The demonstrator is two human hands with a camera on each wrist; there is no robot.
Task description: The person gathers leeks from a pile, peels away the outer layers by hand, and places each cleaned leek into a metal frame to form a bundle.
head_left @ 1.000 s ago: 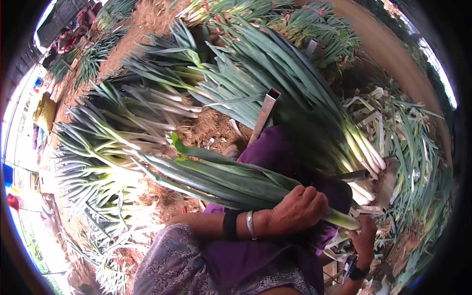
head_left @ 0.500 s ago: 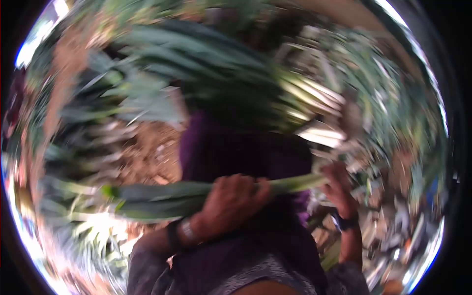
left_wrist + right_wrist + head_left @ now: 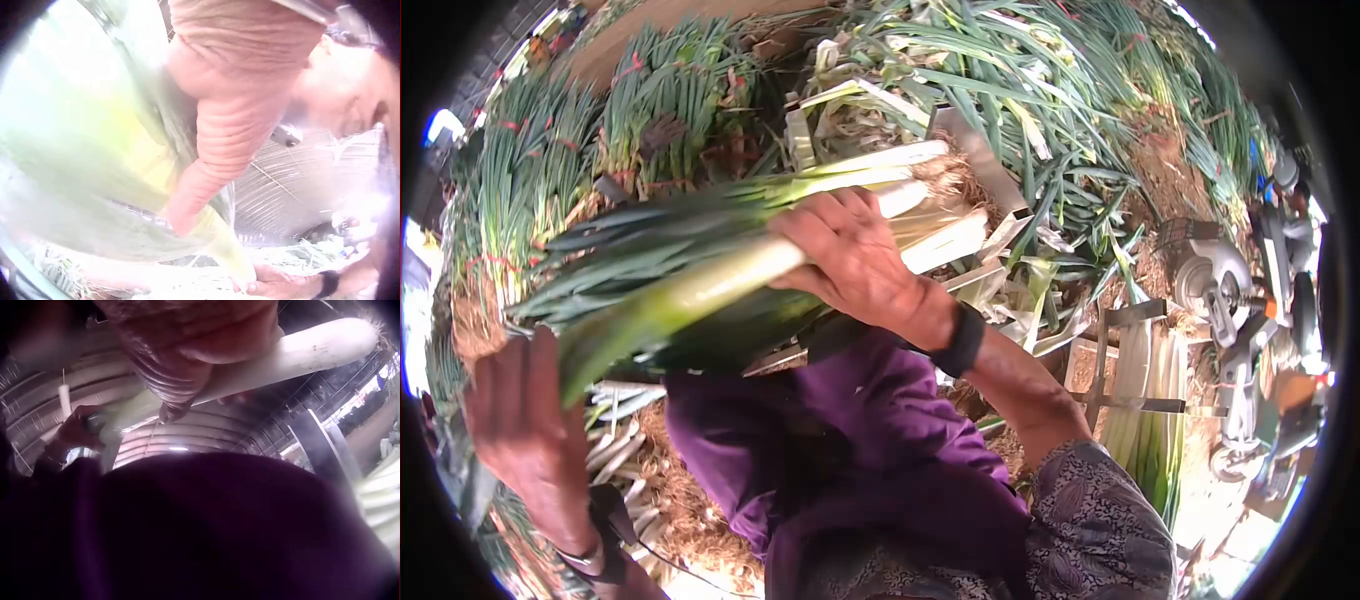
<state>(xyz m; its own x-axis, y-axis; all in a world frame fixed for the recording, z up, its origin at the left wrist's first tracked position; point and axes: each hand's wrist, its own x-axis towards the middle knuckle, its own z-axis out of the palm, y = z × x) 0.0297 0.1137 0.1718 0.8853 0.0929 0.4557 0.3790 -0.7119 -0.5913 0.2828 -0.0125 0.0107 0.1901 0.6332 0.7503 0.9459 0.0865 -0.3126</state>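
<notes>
My right hand (image 3: 850, 255) grips the pale stalk of a leek (image 3: 730, 272), held slanting above my lap. In the right wrist view, the white shank (image 3: 325, 347) sticks out past that hand to a rooty tip. At the leafy end is my left hand (image 3: 525, 430), blurred, its fingers round the green leaves. The left wrist view has its thumb (image 3: 215, 169) bent over the leek, with the right hand (image 3: 281, 284) at the far pale end. Just beyond the held leek lies a stack of leeks (image 3: 640, 225), white ends to the right.
A metal frame (image 3: 975, 160) stands at the stack's root end. Cut leaves (image 3: 990, 70) are heaped behind it. Red-tied bundles (image 3: 495, 200) line the back left. At right are another metal rack (image 3: 1145, 405) with leeks and a grey machine (image 3: 1215, 280). Purple cloth (image 3: 840, 430) covers my lap.
The view has swung right. My left hand has shifted from the leek's middle out to its leaves, and my right hand has moved from the root end to round the pale stalk.
</notes>
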